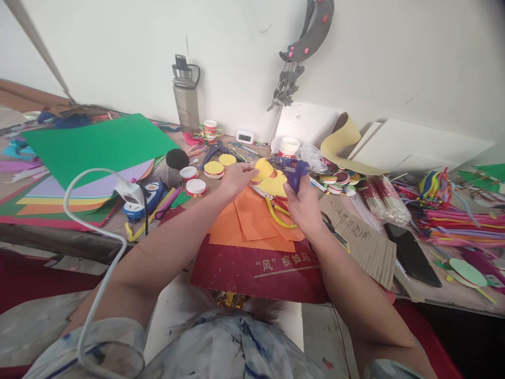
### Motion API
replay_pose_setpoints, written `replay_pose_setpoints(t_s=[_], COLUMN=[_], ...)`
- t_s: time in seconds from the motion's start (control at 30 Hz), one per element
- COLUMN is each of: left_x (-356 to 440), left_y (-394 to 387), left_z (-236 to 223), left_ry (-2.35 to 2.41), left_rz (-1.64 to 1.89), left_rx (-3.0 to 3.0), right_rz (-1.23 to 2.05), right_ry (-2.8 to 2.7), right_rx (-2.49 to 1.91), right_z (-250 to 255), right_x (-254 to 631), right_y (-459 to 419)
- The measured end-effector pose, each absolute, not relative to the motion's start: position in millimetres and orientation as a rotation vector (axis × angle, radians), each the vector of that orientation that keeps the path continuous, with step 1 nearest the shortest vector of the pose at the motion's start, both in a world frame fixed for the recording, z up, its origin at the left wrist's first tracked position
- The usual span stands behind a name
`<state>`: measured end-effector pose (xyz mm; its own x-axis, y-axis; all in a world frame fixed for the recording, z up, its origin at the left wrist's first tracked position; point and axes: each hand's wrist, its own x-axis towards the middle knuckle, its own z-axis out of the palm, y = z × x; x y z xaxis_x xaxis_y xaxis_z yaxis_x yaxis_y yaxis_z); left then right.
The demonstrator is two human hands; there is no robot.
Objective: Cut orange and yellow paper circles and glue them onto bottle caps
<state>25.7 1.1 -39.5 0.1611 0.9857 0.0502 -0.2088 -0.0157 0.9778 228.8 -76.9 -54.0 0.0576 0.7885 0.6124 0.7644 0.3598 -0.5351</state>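
The left hand point(238, 178) pinches a yellow paper disc point(264, 168), likely light and bendy, best held by its rim; the right hand point(303, 204) grips a blue glue gun point(292, 169), probably firm, best taken by its handle.

one glue gun point(295, 171), one bottle point(187, 105), one phone point(412, 253), one digital clock point(244, 137)

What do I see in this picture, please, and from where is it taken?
There is no robot here: a person works with two bare hands. The single picture comes from a camera worn on the head, looking forward and down. The left hand holds a yellow paper circle; the right hand holds a blue glue gun. On the table lie orange sheets, scissors with yellow handles and a black phone. A bottle stands by the wall.
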Motion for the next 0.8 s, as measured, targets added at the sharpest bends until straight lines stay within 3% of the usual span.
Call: replay_pose_setpoints(t_s=[0.8], left_x=[27.0], left_y=[-6.5], left_z=[-28.2], left_ry=[0.937], left_rz=[1.215], left_rx=[1.130], right_rz=[0.068], right_ry=[-1.561], right_rx=[-1.441], right_z=[-47.9], right_x=[225.1], right_y=[-82.3])
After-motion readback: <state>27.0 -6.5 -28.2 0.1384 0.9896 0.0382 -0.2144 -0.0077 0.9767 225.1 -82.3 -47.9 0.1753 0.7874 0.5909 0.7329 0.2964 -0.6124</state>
